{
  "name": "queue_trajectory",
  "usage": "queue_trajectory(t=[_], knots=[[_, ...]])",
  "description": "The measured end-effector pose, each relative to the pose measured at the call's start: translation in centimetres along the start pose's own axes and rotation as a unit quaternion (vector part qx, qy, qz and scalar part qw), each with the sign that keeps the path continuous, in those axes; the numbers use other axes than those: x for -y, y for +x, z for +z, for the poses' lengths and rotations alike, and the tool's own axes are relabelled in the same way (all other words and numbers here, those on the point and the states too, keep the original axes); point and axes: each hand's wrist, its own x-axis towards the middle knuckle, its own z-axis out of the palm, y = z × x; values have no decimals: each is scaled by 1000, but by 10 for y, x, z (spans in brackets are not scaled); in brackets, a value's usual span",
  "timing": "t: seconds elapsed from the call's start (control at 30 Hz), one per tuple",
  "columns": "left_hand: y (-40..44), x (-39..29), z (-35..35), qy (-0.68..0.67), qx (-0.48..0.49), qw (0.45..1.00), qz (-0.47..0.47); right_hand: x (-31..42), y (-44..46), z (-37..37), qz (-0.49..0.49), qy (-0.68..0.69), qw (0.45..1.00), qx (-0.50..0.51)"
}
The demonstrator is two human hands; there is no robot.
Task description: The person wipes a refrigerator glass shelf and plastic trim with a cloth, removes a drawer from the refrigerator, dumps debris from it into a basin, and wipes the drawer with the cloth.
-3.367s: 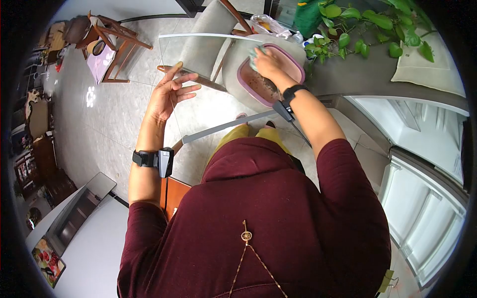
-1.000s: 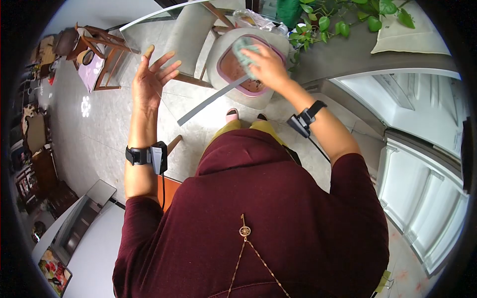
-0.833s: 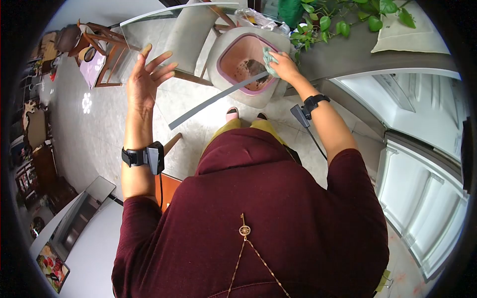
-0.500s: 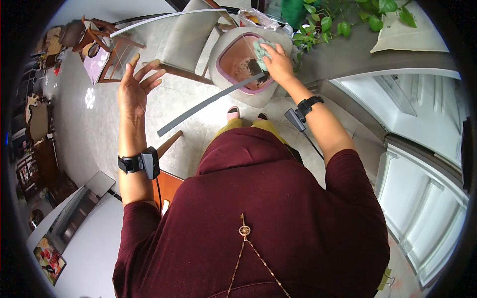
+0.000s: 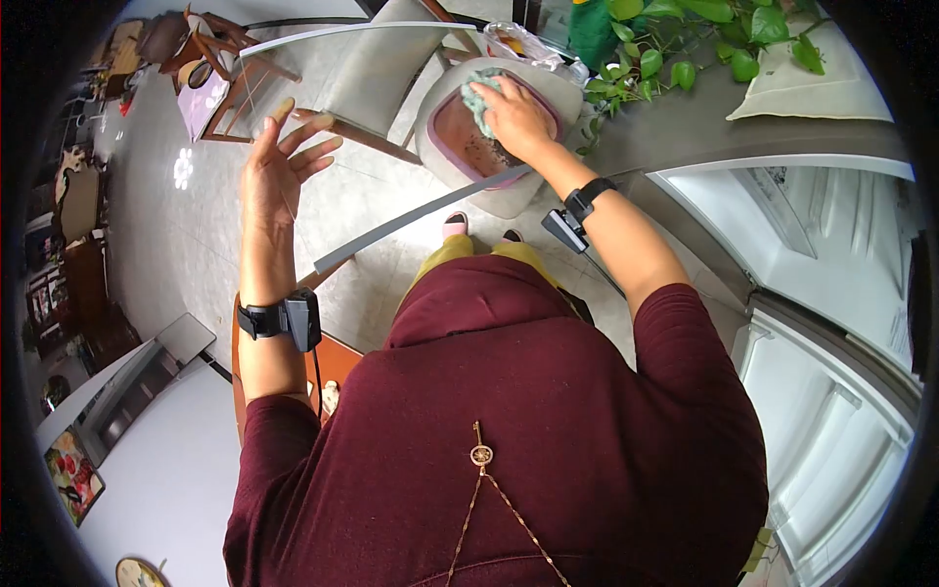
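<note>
A clear glass shelf (image 5: 416, 217), with a grey strip along its near edge and a pale trim along its far edge, is held up in front of me. My left hand (image 5: 272, 181) supports its left side, fingers spread against the glass. My right hand (image 5: 516, 119) presses a crumpled green cloth (image 5: 479, 106) onto the shelf towards its right side. Below the glass a pink basin (image 5: 456, 137) shows through, with dark specks inside. The cloth and right hand cover part of the basin.
A cushioned chair (image 5: 372, 83) stands beyond the shelf. To the right are an open refrigerator (image 5: 831, 225) and its door (image 5: 822, 440). A leafy plant (image 5: 675, 59) hangs over a grey counter (image 5: 665, 127). An orange-brown stool (image 5: 342, 362) is by my left arm.
My right hand has moved left with the cloth across the glass. The shelf and my left hand have shifted slightly right in view.
</note>
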Motion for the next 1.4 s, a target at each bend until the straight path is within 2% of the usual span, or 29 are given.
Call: queue_trajectory(t=[0.07, 0.13, 0.23, 0.3, 0.4, 0.47, 0.53, 0.6, 0.67, 0.73, 0.87, 0.93, 1.0, 1.13, 1.2, 1.3, 1.4], knots=[[-3, 1, 3, 2, -3, 1000, -1, -21, -3, 8, 140, -24, 986, 89], [-11, 2, 0, 5, -8, 1000, -2, -46, -12, 12, 228, -17, 961, 158], [-14, 5, -3, 0, -23, 1000, -1, -49, -19, 0, 230, -43, 962, 138], [-15, 8, -5, -4, -33, 999, -1, -39, -16, -11, 235, 13, 971, 52], [-14, 11, 1, -9, -30, 999, 8, -19, 2, -11, 199, 65, 978, 25], [-4, 14, 4, -32, -32, 999, 5, -2, 8, 4, 153, 26, 983, 103], [8, 12, 3, -46, -51, 997, 21, 43, 11, -3, 165, 69, 977, 116], [18, 11, 3, -51, -55, 997, 27, 78, 11, -16, 97, 181, 969, 140], [32, 13, 1, -62, -66, 995, 31, 120, 12, -37, -21, 238, 957, 165], [42, 12, -4, -78, -51, 994, 58, 152, 9, -45, -143, 203, 962, 118], [52, 6, -4, -100, -55, 992, 57, 173, 14, -59, -201, 185, 957, 94], [57, 7, -3, -103, -54, 992, 57, 152, 17, -50, -203, 190, 956, 89], [62, 9, -5, -109, -48, 991, 55, 119, 17, -43, -187, 93, 974, 82], [60, 16, -11, -121, -37, 991, 47, 18, 4, -20, -42, 34, 998, 41], [56, 20, -8, -122, -40, 991, 30, -18, 2, -17, 100, 10, 990, 97], [44, 31, -3, -117, -60, 991, 23, -16, -2, -9, 128, -17, 985, 113], [29, 39, 11, -132, -88, 987, 9, 47, 3, -15, -3, 98, 989, 110]])
